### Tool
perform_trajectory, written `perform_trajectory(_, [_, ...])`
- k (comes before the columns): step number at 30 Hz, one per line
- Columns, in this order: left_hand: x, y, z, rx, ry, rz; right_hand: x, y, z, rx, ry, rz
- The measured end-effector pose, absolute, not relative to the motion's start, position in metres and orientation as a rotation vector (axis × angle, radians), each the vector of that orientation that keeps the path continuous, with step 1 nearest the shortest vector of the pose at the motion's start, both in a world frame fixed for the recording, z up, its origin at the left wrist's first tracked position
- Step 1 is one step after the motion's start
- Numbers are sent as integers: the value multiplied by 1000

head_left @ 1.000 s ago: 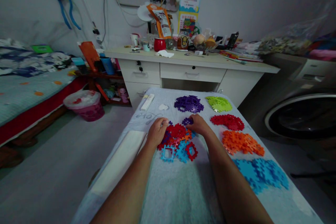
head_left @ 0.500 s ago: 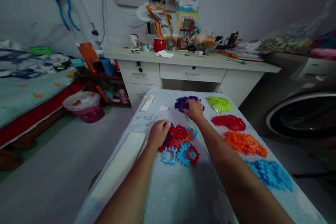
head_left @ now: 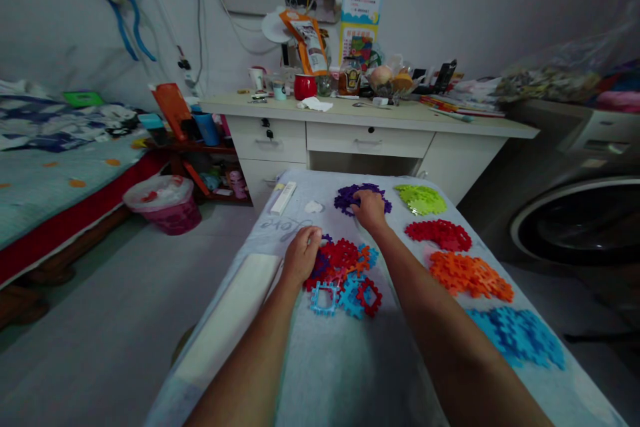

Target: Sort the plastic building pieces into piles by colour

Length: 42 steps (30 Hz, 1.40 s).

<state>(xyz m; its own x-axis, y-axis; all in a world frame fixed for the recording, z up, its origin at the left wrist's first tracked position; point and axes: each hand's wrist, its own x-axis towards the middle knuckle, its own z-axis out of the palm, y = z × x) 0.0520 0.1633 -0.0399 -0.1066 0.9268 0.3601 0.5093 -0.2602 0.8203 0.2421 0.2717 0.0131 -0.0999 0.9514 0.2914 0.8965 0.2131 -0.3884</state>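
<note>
My left hand (head_left: 303, 255) is at the left side of a mixed heap of plastic interlocking building pieces (head_left: 345, 255) in red, purple, blue and orange. Its fingers are curled together; whatever lies in them is hidden. Farther back, my right hand (head_left: 371, 208) rests on a pile of purple interlocking pieces (head_left: 345, 199). Its thumb and fingers are apart, touching the pile, and no piece shows clearly in its grasp. Near me, at the front of the mixed heap, lie a light blue square frame piece (head_left: 324, 298) and a red frame piece (head_left: 369, 297).
Along the table's right side lie piles of green pieces (head_left: 421, 199), red pieces (head_left: 440, 235), orange pieces (head_left: 470, 275) and blue pieces (head_left: 517, 335). A long white box (head_left: 230, 320) lies along the left edge. A cluttered desk (head_left: 370, 117) stands behind, a washing machine (head_left: 565, 180) at right.
The view has shifted slightly. The dark bit at my left fingertips no longer shows, and those fingers look more closed. My right hand stays on the purple pile.
</note>
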Motion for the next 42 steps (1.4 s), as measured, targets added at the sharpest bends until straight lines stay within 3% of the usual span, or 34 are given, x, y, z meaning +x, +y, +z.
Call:
perform_trajectory(7, [53,163,-40,1703,1585,1304,262,214,24,-1475,-2433,613])
perform_trajectory(30, [52,163,-42,1746,1598,1270,295,184,15,-1587,-2216,736])
perform_trajectory(42, [53,162,-42,1757,1598,1250,332,182,41,-1480,-2021,896])
